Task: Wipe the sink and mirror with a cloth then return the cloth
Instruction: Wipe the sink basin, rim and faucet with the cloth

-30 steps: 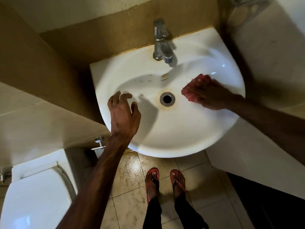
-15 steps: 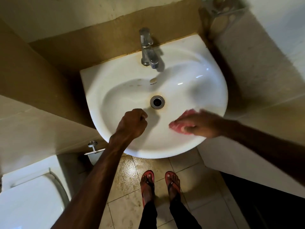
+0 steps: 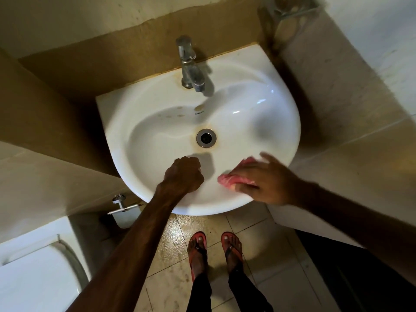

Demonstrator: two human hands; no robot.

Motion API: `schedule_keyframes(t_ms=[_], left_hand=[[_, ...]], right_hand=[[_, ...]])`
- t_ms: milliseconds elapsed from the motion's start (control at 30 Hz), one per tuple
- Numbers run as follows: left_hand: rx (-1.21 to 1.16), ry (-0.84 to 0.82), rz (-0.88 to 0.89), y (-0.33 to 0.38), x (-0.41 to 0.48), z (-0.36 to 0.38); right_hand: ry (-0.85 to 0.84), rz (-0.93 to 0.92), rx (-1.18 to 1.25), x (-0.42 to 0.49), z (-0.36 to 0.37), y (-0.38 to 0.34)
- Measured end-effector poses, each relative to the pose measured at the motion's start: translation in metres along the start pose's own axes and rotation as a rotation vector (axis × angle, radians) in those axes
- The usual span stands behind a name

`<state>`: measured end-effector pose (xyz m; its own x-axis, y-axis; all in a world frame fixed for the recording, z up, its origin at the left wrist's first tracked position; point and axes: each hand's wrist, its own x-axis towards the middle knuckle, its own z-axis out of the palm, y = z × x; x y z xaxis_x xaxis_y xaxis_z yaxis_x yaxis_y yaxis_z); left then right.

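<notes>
A white wall-mounted sink (image 3: 281, 102) fills the middle of the head view, with a round metal drain (image 3: 206, 137) ringed by a brownish stain. My right hand (image 3: 267, 180) presses a pink cloth (image 3: 227, 180) flat against the near right slope of the basin, fingers spread and blurred. My left hand (image 3: 183, 174) is curled into a fist and rests on the near front of the basin, left of the cloth, holding nothing. No mirror is in view.
A chrome tap (image 3: 190, 64) stands at the back of the sink. A white toilet (image 3: 33, 278) sits at the lower left, with a small wall valve (image 3: 121, 202) above it. Tiled walls close in on both sides. My feet in red sandals (image 3: 215, 251) stand on the wet floor tiles.
My right hand has swept the cloth from the basin's right side beside the drain down to the near front. My left hand closed from open fingers into a fist and shifted toward the middle.
</notes>
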<state>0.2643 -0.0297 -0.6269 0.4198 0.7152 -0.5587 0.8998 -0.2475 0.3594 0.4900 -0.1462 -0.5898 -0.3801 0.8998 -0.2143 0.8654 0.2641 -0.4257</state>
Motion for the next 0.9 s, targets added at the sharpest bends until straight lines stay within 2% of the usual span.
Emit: schedule_keyframes(t_ms=[67, 133, 200, 233, 333, 400, 433, 500, 567, 633, 667, 700, 800, 867, 900], left_hand=[[0.011, -0.004, 0.011, 0.007, 0.001, 0.003], [0.024, -0.006, 0.02, 0.013, 0.004, 0.006], [0.036, -0.001, 0.036, 0.016, 0.008, 0.011], [0.039, 0.001, 0.042, 0.016, 0.01, 0.012], [0.061, 0.02, 0.051, 0.017, 0.012, 0.016], [0.092, 0.028, 0.06, 0.016, 0.012, 0.018], [0.112, 0.028, 0.065, 0.016, 0.012, 0.019], [0.15, 0.018, 0.056, 0.017, 0.013, 0.021], [0.162, 0.015, 0.042, 0.02, 0.014, 0.022], [0.158, 0.023, 0.033, 0.023, 0.016, 0.022], [0.156, 0.03, 0.03, 0.025, 0.018, 0.023], [0.147, 0.042, 0.032, 0.026, 0.021, 0.023], [0.095, 0.072, 0.052, 0.028, 0.027, 0.024], [0.138, 0.039, 0.045, 0.03, 0.029, 0.023], [0.173, 0.012, 0.03, 0.032, 0.029, 0.022]], right_hand=[[0.031, 0.166, -0.191, 0.0, -0.01, 0.042], [0.179, 0.369, -0.408, 0.011, -0.017, 0.07], [0.223, 0.498, -0.44, 0.021, -0.013, 0.068], [0.204, 0.487, -0.404, 0.022, -0.007, 0.057], [0.148, 0.15, -0.092, 0.003, 0.012, 0.019], [0.024, 0.062, 0.082, 0.001, 0.012, 0.011], [-0.025, 0.087, 0.087, 0.008, 0.011, 0.019], [-0.078, 0.254, -0.012, 0.031, 0.008, 0.039], [0.026, 0.405, -0.188, 0.062, 0.01, 0.058], [0.089, 0.502, -0.225, 0.094, 0.017, 0.061], [0.079, 0.494, -0.207, 0.107, 0.025, 0.059], [0.06, 0.414, -0.178, 0.119, 0.035, 0.054], [0.062, -0.05, -0.141, 0.133, 0.056, 0.05], [0.158, -0.275, -0.18, 0.129, 0.039, 0.072], [0.206, -0.315, -0.191, 0.124, 0.023, 0.085]])
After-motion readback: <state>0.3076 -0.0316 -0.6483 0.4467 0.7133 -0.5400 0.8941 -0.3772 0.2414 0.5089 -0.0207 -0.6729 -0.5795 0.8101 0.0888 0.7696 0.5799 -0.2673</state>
